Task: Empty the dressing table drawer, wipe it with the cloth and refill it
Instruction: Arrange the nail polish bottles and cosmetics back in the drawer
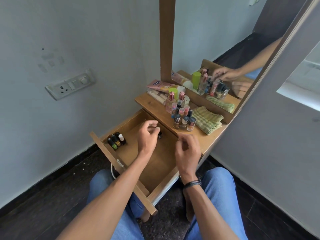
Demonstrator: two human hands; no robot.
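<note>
The light brown wooden drawer [155, 161] of the dressing table is sitting pulled out wide, and most of its floor is showing bare. Four little nail paint bottles with black and white caps [116, 140] are standing together in its far left corner, and one small dark bottle [159, 135] is standing alone near the back. A big bunch of small glass bottles with pink, black and grey caps [182, 116] is crowding the wooden surface [209, 141] above the drawer, so I am guessing the emptying is nearly done, though it could be the refilling just starting. The folded green and yellow striped cloth [207, 120] is lying on the surface just beside those bottles, with no hand on it, so the wiping is looking like a step yet to come. The left hand [149, 134] is hanging over the drawer with its fingers loosely bent right next to the small dark bottle, and I cannot tell if they are touching it. The right hand [187, 149] is hanging over the drawer's right edge, its fingers loosely curled with nothing showing in them.
</note>
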